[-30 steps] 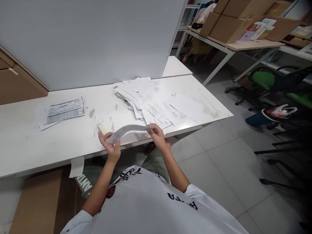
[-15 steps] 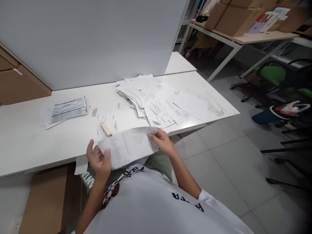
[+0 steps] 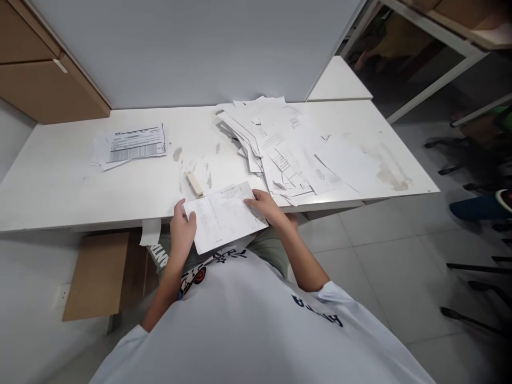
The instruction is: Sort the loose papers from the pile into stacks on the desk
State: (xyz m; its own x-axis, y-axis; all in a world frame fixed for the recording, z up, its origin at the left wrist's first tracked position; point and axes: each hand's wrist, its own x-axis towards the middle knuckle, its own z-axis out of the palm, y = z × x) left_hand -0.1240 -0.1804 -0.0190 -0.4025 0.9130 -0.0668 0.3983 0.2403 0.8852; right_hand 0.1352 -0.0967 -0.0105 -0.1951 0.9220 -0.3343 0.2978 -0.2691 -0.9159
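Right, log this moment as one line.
left hand: holding paper sheet by left end | right hand: holding its right end | desk: small paper stack left, loose paper pile right, cream bar between

A long white table (image 3: pixel 48 192) spans the view, brownish-grey stains (image 3: pixel 394 178) smearing its right end! Up along the table's back edge goes a flat pale-grey panel (image 3: pixel 200 53), with a brown cardboard box (image 3: pixel 28 88) at the table's far left corner. Below the table's left part, there's a tan cardboard box (image 3: pixel 96 277). Right of the table: a dark-blue container with a cream rim (image 3: pixel 474 208), black chair legs (image 3: pixel 476 269), grey floor tiles (image 3: pixel 384 266).
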